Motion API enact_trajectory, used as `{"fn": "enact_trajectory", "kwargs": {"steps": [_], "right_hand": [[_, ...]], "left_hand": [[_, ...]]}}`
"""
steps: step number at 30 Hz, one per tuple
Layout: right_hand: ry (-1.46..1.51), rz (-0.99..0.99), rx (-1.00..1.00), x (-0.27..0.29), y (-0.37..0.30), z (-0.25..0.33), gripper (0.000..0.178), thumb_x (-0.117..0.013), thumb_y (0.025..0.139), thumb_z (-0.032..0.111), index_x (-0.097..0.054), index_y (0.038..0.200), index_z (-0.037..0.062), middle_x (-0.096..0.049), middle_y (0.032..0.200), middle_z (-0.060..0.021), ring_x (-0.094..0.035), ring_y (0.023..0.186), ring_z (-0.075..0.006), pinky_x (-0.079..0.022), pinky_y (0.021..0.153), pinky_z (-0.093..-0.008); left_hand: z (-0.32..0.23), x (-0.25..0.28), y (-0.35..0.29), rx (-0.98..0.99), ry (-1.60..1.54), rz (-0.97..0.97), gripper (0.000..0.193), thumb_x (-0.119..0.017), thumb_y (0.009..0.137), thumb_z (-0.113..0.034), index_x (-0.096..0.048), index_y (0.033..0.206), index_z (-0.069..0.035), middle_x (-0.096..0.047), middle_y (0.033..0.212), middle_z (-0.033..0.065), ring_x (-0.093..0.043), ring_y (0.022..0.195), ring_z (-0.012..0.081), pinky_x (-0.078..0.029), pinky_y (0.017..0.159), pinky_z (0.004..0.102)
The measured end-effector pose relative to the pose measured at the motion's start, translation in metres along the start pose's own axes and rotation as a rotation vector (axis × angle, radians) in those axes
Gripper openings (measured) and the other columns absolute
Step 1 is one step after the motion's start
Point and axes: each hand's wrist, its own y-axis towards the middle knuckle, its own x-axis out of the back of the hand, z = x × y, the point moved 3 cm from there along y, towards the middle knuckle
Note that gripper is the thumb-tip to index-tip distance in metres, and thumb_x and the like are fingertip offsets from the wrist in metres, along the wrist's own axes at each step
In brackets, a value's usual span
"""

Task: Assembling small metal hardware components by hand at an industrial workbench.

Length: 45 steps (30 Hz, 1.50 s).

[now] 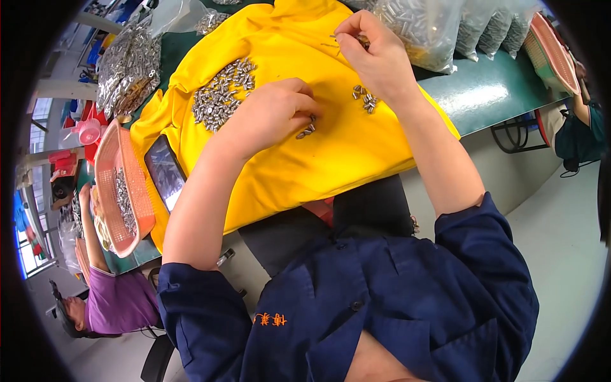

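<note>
A yellow cloth [299, 172] covers the table in front of me. On its left part lies a large heap of small silvery metal cylinders [216, 102]. My left hand [270, 118] is right of this heap, fingers curled down over a few small metal cylinders [307, 131] at its fingertips. Farther off to the right, my right hand [377, 57] has thumb and fingers pinched together. Thin, brassy bits show at its fingertips, too small to name. More pieces are partly hidden under its fingers. A small cluster of metal cylinders [368, 102] lies just nearer than that hand.
A dark phone [165, 170] lies at the cloth's left edge, beside a pink basket [141, 184] with metal parts. Bags of metal parts [420, 28] stand at the back right, another bag [129, 70] at the back left. Co-workers sit on both sides; one wears a purple shirt [121, 302].
</note>
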Motion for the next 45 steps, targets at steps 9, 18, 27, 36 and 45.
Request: {"fn": "enact_trajectory", "kwargs": {"steps": [9, 18, 27, 36, 45], "right_hand": [[0.081, 0.321, -0.076, -0.009, -0.008, 0.012, 0.011, -0.051, 0.075, 0.012, -0.049, 0.079, 0.0019, -0.053, 0.067, -0.0073, -0.049, 0.061, -0.0153, -0.041, 0.056, -0.0262], [-0.012, 0.439, -0.043, -0.015, -0.011, 0.011, 0.007, -0.049, 0.074, 0.006, -0.047, 0.078, 0.0013, -0.049, 0.068, -0.0048, -0.047, 0.064, -0.0119, -0.039, 0.059, -0.0234], [-0.209, 0.441, 0.069, -0.021, -0.016, 0.014, 0.005, -0.049, 0.073, 0.004, -0.046, 0.076, 0.0017, -0.051, 0.065, -0.0102, -0.050, 0.057, -0.0203, -0.040, 0.052, -0.0277], [-0.270, 0.304, 0.229, -0.024, -0.017, 0.006, 0.007, -0.050, 0.073, 0.008, -0.046, 0.076, 0.0033, -0.053, 0.062, -0.0142, -0.053, 0.056, -0.0305, -0.041, 0.050, -0.0366], [-0.003, 0.328, 0.005, -0.019, -0.012, 0.010, 0.010, -0.051, 0.074, 0.008, -0.048, 0.080, 0.0015, -0.054, 0.066, -0.0094, -0.051, 0.058, -0.0178, -0.041, 0.054, -0.0274]], "left_hand": [[0.021, -0.015, -0.004, 0.366, -0.927, -0.438, 0.011, -0.055, 0.078, -0.002, -0.058, 0.088, 0.002, -0.061, 0.083, 0.0061, -0.059, 0.075, 0.0121, -0.047, 0.070, 0.0215], [0.024, -0.019, -0.004, 0.368, -1.177, -0.520, 0.015, -0.057, 0.077, 0.000, -0.057, 0.091, 0.004, -0.061, 0.083, 0.0076, -0.059, 0.076, 0.0124, -0.047, 0.070, 0.0210], [0.021, -0.016, -0.003, 0.446, -0.897, -0.518, 0.015, -0.061, 0.074, -0.004, -0.060, 0.088, 0.002, -0.063, 0.080, 0.0044, -0.060, 0.075, 0.0099, -0.047, 0.067, 0.0203], [0.019, -0.011, -0.001, 0.415, -0.342, -0.587, 0.014, -0.062, 0.074, -0.008, -0.061, 0.086, 0.000, -0.063, 0.076, 0.0024, -0.057, 0.068, 0.0073, -0.045, 0.064, 0.0197], [0.040, -0.023, -0.006, 0.393, -1.394, -0.554, 0.016, -0.057, 0.080, -0.007, -0.057, 0.095, -0.002, -0.059, 0.081, 0.0029, -0.055, 0.072, 0.0097, -0.044, 0.064, 0.0198]]}}
